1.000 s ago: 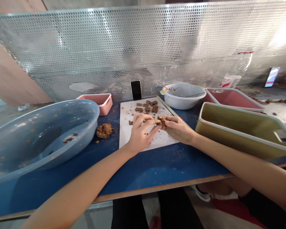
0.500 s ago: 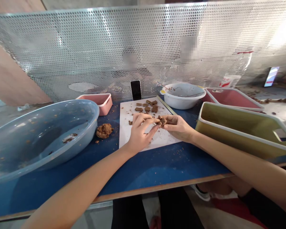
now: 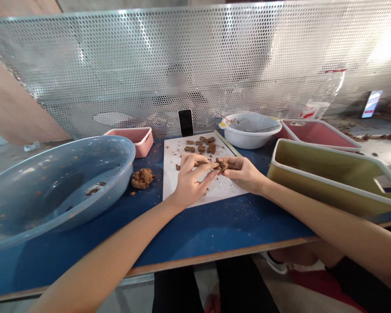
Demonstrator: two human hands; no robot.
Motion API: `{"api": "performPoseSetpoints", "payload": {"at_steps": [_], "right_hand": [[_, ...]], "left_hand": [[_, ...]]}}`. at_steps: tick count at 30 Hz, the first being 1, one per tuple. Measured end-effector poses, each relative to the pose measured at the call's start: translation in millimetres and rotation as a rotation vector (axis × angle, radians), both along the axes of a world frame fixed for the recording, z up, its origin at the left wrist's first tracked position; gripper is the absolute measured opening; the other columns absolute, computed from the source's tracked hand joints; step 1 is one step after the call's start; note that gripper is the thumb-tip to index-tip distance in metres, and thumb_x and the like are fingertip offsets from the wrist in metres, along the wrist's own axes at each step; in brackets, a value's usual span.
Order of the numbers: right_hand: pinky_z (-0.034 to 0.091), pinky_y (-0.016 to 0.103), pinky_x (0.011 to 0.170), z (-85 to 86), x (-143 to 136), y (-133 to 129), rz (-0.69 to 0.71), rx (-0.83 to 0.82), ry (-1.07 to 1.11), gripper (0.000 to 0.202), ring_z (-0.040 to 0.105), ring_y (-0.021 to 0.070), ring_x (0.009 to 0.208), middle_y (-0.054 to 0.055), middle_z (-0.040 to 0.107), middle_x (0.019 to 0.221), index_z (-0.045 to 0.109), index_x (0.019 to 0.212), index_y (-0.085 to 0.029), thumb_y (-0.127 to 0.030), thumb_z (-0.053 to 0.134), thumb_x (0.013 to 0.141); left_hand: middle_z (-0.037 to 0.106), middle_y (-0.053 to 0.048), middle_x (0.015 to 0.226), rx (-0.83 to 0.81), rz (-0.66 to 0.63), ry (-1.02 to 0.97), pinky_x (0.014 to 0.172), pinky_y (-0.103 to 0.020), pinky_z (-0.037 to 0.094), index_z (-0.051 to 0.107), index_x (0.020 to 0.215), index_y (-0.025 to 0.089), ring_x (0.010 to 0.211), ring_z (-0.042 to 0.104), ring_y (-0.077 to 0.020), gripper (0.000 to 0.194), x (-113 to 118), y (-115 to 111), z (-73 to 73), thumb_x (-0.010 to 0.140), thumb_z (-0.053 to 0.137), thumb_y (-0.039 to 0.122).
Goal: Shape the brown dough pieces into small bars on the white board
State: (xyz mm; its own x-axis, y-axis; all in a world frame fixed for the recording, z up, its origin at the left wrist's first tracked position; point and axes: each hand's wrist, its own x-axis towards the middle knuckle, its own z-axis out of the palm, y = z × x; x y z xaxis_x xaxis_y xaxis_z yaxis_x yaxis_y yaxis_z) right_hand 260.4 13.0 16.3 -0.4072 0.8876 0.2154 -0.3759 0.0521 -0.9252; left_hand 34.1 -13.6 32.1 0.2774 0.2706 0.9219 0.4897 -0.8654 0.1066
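Above the board (image 3: 171, 184), the lump (image 3: 222, 165) shows more than a second ago. Left hand (image 3: 191, 181) and right hand (image 3: 246, 174) (angled in toward each other) have their grip clamped on it.

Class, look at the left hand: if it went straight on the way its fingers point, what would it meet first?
The left hand would first meet the brown lump at its fingertips, then probably the right hand behind it, though depth is hard to judge.
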Motion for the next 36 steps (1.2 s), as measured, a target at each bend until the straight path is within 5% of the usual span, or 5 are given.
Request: {"api": "performPoseSetpoints", "payload": {"at_steps": [36], "right_hand": [[0.061,0.033,0.081,-0.2,-5.5,-3.6,-0.019,0.024,-0.011,0.05,0.073,0.017,0.081,0.001,0.08,0.088,0.085,0.097,-0.024,-0.043,0.113,0.06]], "left_hand": [[0.072,-0.005,0.105,-0.037,-0.027,-0.03,0.089,-0.04,0.058,0.086,0.112,0.029,0.106,0.062,-0.0224,0.008,2.0,-0.1,1.7,0.106,0.082,0.033]]}}
